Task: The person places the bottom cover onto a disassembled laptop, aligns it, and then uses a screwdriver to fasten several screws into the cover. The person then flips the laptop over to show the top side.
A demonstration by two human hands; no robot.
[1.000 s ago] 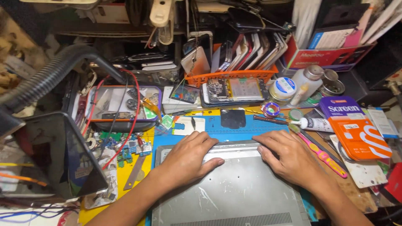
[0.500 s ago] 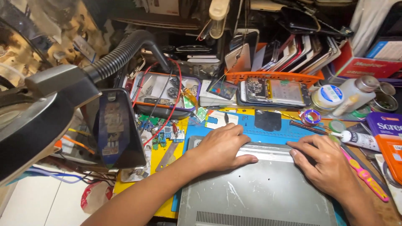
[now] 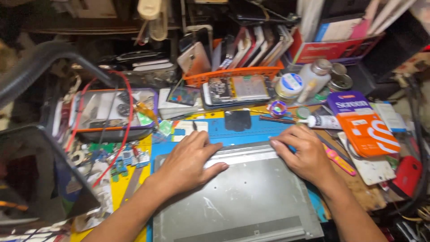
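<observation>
Unmoved — both hands (image 3: 188,159) flat on laptop (image 3: 242,197) edge

An orange basket (image 3: 233,72) stood at the back of the bench, filled with phones set on edge. A stack of opened phones (image 3: 236,91) lay directly in front of it. To the left sat a shallow tray (image 3: 153,105) with an orange and purple rim, and a red wire (image 3: 126,121) crossed it. A white bottle (image 3: 313,77) and a round white jar (image 3: 290,84) stood right of the basket. An orange and purple box (image 3: 363,124) lay at the far right, with a white tube (image 3: 323,121) just beside it. A blue mat (image 3: 260,127) covered the bench centre. A black corrugated hose (image 3: 42,67) arched over the left side.
</observation>
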